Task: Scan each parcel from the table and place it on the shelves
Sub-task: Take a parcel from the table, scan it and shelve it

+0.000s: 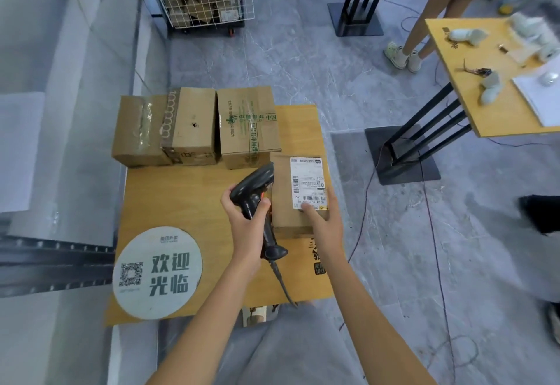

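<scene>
The left hand (245,223) grips the handle of a black barcode scanner (257,200), fingers curled round it, with the scanner's head lying just beside the left edge of a small cardboard parcel (285,200). The right hand (324,227) holds that parcel at its near right corner, thumb pressed on the lower edge of the white shipping label (308,183) (the fingers wrap out of sight behind the box). The parcel sits at the right side of the wooden table (188,200). Three more cardboard boxes stand in a row along the far edge: a taped one (138,130), a middle one (192,124) and a green-printed postal box (247,125). A round grey sticker (157,272) lies near the left front corner.
</scene>
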Demonstrator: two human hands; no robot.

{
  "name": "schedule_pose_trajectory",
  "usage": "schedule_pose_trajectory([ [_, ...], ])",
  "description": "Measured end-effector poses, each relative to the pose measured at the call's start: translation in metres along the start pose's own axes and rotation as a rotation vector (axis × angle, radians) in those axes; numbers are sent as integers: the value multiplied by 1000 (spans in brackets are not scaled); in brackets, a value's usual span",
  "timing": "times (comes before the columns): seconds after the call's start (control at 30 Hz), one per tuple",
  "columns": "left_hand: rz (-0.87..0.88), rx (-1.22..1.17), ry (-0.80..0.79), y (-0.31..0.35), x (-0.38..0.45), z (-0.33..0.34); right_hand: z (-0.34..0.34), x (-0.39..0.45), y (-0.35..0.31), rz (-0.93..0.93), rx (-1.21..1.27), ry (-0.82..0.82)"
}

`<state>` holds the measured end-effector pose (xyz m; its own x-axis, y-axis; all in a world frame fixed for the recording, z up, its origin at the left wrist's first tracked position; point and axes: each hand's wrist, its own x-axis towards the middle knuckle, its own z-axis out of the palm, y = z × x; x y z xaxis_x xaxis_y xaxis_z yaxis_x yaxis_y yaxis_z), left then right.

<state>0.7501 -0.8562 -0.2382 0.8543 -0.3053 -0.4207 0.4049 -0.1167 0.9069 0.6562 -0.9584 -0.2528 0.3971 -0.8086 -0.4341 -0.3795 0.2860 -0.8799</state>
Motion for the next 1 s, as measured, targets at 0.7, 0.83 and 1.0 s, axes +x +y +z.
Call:
schedule_pose_trajectory([
  [0.7,158,-189,-9,52,-34,-36,16,-61,-58,-600,-401,116],
  [0.83,223,-168,-17,58,-38,-45,20,-64,-63,-654,-374,106],
  [1.0,408,-76,-40,79,-43,-58,33,-78,-69,-730,-331,227],
])
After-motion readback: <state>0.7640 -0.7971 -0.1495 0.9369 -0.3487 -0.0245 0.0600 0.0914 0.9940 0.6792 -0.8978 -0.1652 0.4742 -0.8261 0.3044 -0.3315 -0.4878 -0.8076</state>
